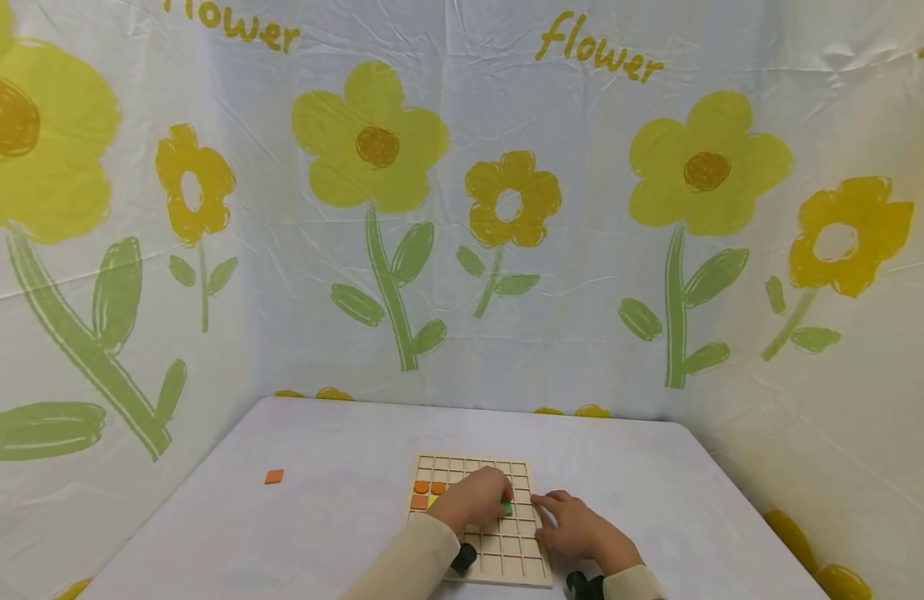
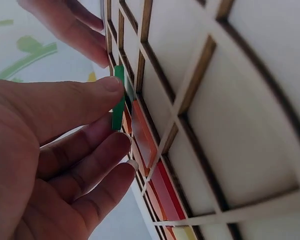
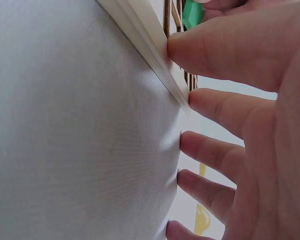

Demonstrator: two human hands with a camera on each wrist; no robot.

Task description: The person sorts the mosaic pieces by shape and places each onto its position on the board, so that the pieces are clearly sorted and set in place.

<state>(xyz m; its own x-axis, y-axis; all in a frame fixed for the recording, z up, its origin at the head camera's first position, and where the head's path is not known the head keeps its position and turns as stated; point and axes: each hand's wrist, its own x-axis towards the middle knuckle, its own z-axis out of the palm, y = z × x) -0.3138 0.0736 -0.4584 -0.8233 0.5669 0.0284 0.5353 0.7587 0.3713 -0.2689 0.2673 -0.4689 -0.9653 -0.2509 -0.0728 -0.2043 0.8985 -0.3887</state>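
Over the wooden grid board [image 1: 525, 575], my left hand [image 1: 471, 497] pinches a green tile [image 2: 118, 102] between thumb and fingers. The tile is edge-on in the left wrist view, close to the board's cells. Orange round pieces [image 1: 422, 487], an orange square [image 1: 419, 502] and a partly covered yellow piece [image 1: 432, 502] sit in cells at the board's left. A red tile [image 2: 169, 195] and an orange tile [image 2: 144, 137] show beside the left fingers. My right hand [image 1: 579, 527] touches the board's right edge with thumb and index finger; its other fingertips rest on the table.
A loose orange square tile [image 1: 273, 476] lies on the white table [image 1: 342, 467], left of the board. Black wrist cameras [image 1: 464, 557] are on both wrists. A flower-printed curtain [image 1: 462, 350] hangs behind and on both sides of the table.
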